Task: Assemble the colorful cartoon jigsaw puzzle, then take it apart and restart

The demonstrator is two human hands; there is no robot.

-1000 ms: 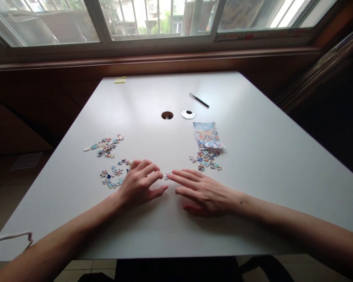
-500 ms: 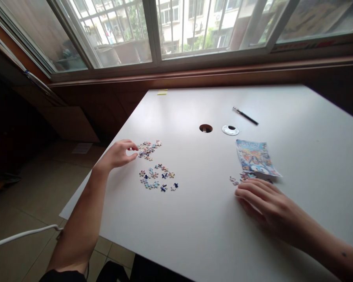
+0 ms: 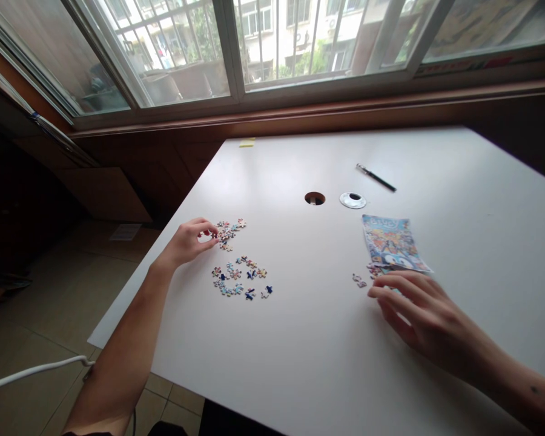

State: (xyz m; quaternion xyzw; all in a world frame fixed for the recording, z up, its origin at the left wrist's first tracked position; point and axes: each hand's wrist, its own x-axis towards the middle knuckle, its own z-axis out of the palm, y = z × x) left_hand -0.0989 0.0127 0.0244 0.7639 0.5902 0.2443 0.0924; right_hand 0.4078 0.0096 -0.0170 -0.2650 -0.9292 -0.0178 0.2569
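Observation:
My left hand reaches to the far-left pile of puzzle pieces, its thumb and forefinger pinched at the pile's near edge; what they hold is too small to make out. A second scatter of puzzle pieces lies just right of that hand. My right hand rests on the white table with fingers spread flat over a third group of pieces, just below the colourful puzzle picture sheet.
A black pen lies at the back right. A round cable hole and its loose silver cover sit mid-table. A yellow note is at the far edge. The table's left edge drops to a tiled floor; windows run behind.
Both hands left the table's middle and spread apart: left to the far-left pile, where it closed into a pinch, right to the pieces under the sheet. The view swung left.

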